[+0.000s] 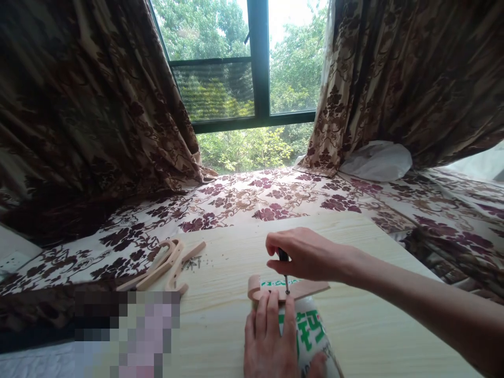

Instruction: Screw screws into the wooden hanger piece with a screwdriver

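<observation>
My right hand [301, 254] is closed around the black handle of a screwdriver [286, 281], which stands nearly upright. Its tip meets a dark screw [287, 292] in a curved, light wooden piece [311, 287]. My left hand [271, 336] lies flat with its fingers stretched forward, the fingertips pressing on the near edge of that piece. Another dark screw head shows by the left fingertips. Under the left hand and the wood is a white plastic package [309, 331] with green printing; the hand hides part of it.
Several curved wooden pieces [157, 270] lie at the left of the pale wooden board [220, 294], beside a scatter of small screws [191, 263]. Beyond is floral cloth [271, 197], with a white plastic bag [378, 160] at right. A pixelated patch covers the lower left.
</observation>
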`<state>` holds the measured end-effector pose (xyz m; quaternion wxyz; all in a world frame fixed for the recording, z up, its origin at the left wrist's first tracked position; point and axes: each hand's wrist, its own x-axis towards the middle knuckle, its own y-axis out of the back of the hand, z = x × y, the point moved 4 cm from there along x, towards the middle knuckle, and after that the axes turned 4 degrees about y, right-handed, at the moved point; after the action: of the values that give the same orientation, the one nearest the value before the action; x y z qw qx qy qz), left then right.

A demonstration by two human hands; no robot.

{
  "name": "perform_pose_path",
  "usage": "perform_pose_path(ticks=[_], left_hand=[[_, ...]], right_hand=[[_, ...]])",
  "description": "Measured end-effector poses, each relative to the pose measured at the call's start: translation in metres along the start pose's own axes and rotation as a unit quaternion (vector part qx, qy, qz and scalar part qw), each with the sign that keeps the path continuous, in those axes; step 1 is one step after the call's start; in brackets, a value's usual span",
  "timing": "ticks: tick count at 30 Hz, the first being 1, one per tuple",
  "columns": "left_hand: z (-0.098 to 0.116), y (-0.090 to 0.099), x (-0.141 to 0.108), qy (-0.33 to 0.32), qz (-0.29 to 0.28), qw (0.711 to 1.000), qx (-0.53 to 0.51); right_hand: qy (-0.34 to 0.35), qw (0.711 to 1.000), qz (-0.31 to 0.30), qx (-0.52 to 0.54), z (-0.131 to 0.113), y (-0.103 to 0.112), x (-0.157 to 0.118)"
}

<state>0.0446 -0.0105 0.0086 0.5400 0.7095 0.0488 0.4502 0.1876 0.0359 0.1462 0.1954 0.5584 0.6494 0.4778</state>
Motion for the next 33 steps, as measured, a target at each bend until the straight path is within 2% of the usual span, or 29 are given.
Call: perform_pose_path(ticks=[4,6,14,21,27,33], left_hand=[[0.001,0.000,0.001,0.002,-0.008,1.000,0.021],[0.001,0.000,0.002,0.002,-0.007,1.000,0.027],[0.002,-0.001,-0.001,0.009,0.001,1.000,0.008],[0.004,-0.003,-0.002,0.023,0.003,1.000,0.000],[0.004,-0.009,-0.007,0.050,-0.031,0.998,0.019],[-0.002,-0.010,0.002,0.067,-0.023,0.997,-0.043]], right_hand=[[0.046,0.987,-0.070,-0.135,-0.011,0.000,0.001],[0.051,0.980,-0.086,-0.170,-0.014,-0.001,0.001],[0.037,0.980,-0.077,-0.177,-0.010,-0.004,0.001],[0.037,0.974,-0.142,-0.171,-0.014,0.006,0.003],[0.055,0.974,-0.143,-0.167,-0.014,0.007,0.008],[0.056,0.971,-0.148,-0.179,-0.013,0.006,0.019]])
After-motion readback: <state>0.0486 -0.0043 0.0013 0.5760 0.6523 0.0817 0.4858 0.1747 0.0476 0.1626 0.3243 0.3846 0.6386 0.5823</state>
